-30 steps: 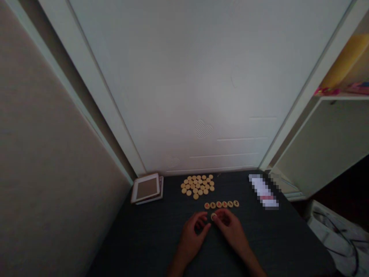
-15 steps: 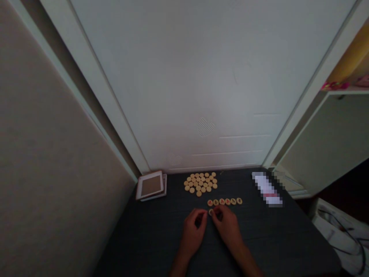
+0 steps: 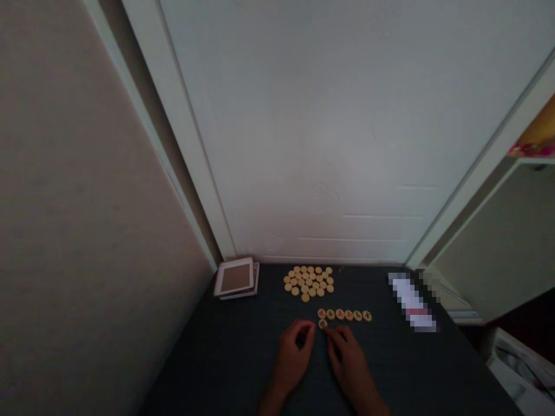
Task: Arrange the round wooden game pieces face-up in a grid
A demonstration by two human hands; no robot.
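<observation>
A row of several round wooden Chinese chess pieces lies on the dark table, with red and dark characters facing up. Just below the left end of that row sits one more chess piece with a dark character. The fingertip of my right hand touches this piece at its right side; the fingers are apart and grip nothing. To the left of it, my left hand has its thumb and fingers curled together in a pinch. What lies between those fingertips, if anything, is too small to make out.
Farther back, a cluster of plain-faced round pieces lies near the white panel. A shallow box with a brown panel stands at the table's back left. A pixelated pale object rests at the right.
My right hand has loosened its pinch and drawn back slightly, leaving the chess piece lying face up below the row. My left hand stays pinched. The whole view has shifted a little.
</observation>
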